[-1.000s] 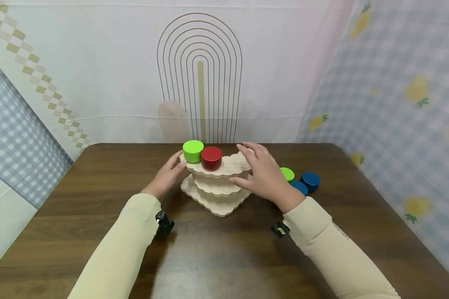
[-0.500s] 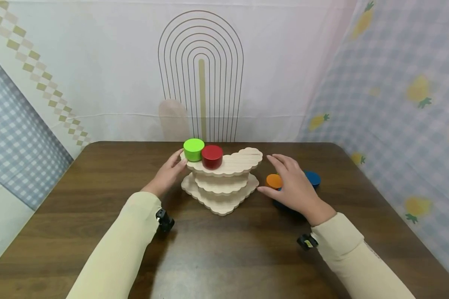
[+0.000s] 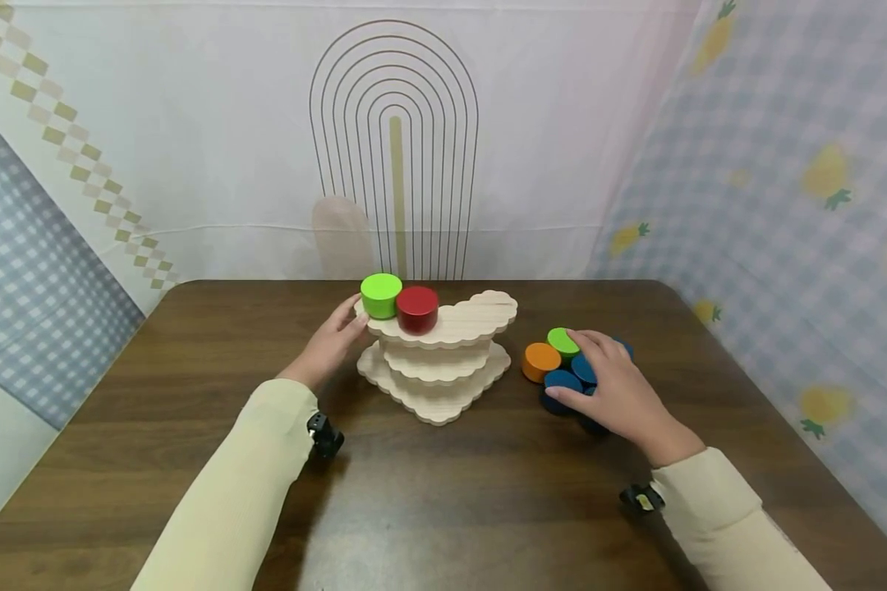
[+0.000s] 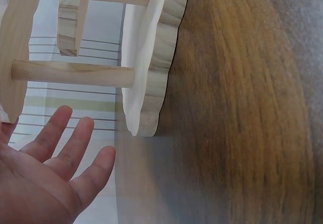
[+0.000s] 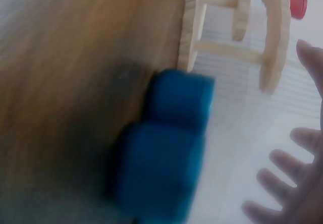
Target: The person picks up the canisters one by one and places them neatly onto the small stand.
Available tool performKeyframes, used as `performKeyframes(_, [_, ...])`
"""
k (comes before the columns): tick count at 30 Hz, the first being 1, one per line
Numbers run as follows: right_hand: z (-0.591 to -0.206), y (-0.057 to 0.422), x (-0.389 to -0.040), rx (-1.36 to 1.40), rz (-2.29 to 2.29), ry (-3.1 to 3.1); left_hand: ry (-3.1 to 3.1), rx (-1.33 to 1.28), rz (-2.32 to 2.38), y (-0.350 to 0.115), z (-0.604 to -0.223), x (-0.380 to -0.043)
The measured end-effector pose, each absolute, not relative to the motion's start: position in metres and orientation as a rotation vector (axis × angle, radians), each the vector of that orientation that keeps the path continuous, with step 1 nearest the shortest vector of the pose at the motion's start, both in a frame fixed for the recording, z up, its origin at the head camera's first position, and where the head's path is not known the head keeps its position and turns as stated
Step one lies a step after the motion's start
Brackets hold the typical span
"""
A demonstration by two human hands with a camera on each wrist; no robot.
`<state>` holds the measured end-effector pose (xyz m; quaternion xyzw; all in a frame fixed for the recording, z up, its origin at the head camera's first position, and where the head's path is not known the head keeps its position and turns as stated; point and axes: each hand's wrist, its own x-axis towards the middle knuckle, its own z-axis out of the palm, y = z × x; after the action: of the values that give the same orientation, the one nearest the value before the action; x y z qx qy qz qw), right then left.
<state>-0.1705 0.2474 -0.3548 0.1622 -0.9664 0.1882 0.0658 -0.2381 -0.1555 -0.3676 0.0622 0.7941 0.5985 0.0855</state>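
Standing near the back of the dark wood-grain tabletop (image 3: 443, 509) is a three-tiered pale wooden stand (image 3: 461, 324) with scalloped edges, its layers joined by round wooden dowels (image 4: 73, 74). On its top tier, toward the left end, a bright green cylindrical block (image 3: 381, 297) sits upright just beside a glossy dark red cylindrical block (image 3: 417, 310). The person's left hand (image 3: 328, 345) is at that left end, next to the green block, touching the tier's edge; seen from the left wrist, three fingers stretch out loosely and apart below the tier. The right hand (image 3: 624, 394) is over a close cluster of blocks to the right of the stand, thumb and fingers spread wide, holding nothing; whether its fingertips touch any block I cannot tell. In that cluster I can see an orange cylindrical block (image 3: 542, 362) nearest the stand, a second bright green cylindrical block (image 3: 562, 341) behind it, and several dark blue cylindrical blocks (image 3: 562, 392), some partly hidden under the hand. Both arms wear cream sleeves (image 3: 229, 484), with a small black device (image 3: 325, 435) at each wrist. Behind hangs a white cloth (image 3: 229, 148) printed with nested arches, and blue-checked cloth with yellow fruit (image 3: 769, 263) lines the right side.
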Motion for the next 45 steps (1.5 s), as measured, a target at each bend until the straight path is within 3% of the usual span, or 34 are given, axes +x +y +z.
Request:
performKeyframes(24, [-0.379,0.302,-0.162,0.234,0.631,-3.141,2.399,0.197,1.783,-0.155,-0.368,-0.24])
performKeyframes(45, [-0.391,0.311,-0.165,0.354,0.776,-3.196,2.42,0.21,1.762,-0.155,-0.367,-0.239])
